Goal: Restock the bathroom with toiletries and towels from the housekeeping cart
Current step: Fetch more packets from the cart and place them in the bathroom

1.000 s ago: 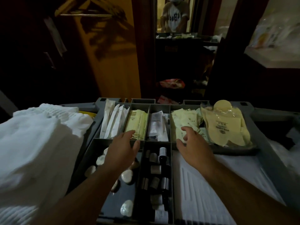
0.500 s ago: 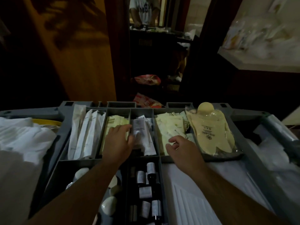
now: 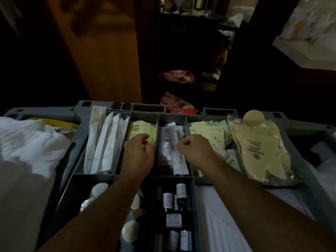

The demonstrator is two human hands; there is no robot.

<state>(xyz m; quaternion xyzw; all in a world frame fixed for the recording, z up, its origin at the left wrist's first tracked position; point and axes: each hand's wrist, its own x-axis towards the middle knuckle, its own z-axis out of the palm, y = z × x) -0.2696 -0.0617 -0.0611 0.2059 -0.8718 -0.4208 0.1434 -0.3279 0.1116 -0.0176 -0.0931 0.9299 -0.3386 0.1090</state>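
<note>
Toiletries are sorted by compartment in the grey cart tray, and I'm right over the back row. The left hand is down in the yellow sachets, fingers curled into the stack; whether it has one pinched, I cannot tell. The right hand sits just beside the white packets in the middle compartment, fingers curled at their edge, and again I can't tell if anything is caught.

These look like light, flat, crinkly wrappers, likely slippery against each other, so I'd take one by its upper edge between thumb and forefinger and lift it straight out. Grab lower and I reckon neighbours come along.

Moving outward: long white wrappers fill the compartment left of the sachets. Nearer me, small dark bottles lie in the narrow bay, with round wrapped soaps beside them; the bottles look stiffer and easier to grip round the body. White towels are heaped at far left, and a bagged pale item rests on the tray's right end.
</note>
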